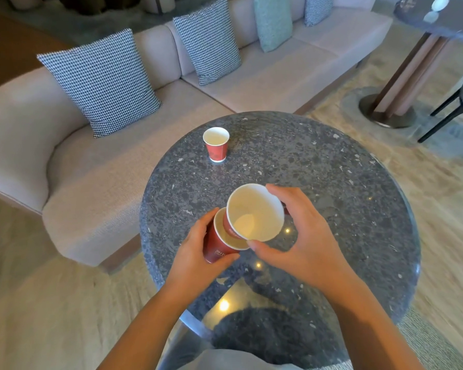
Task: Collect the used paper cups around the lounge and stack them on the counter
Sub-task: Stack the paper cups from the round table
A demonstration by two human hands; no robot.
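Beside the long pale sofa (145, 161), over the middle of the round speckled table (332, 182), the left hand (195, 252) wraps its fingers around a red paper cup (215, 248) whose mouth tips toward 1 o'clock. The right hand (305, 236) grips a second cup (254, 212) at the rim between thumb and fingers, its base sitting in the first cup's mouth. At 11 o'clock from both hands, well apart, a third cup (216, 146) stands upright on the tabletop.

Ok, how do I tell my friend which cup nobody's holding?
Find the round dark speckled stone table in front of the long beige sofa. Near its far edge stands a small red paper cup, white inside, upright and alone. The other red cups sit in the left hand and right hand.
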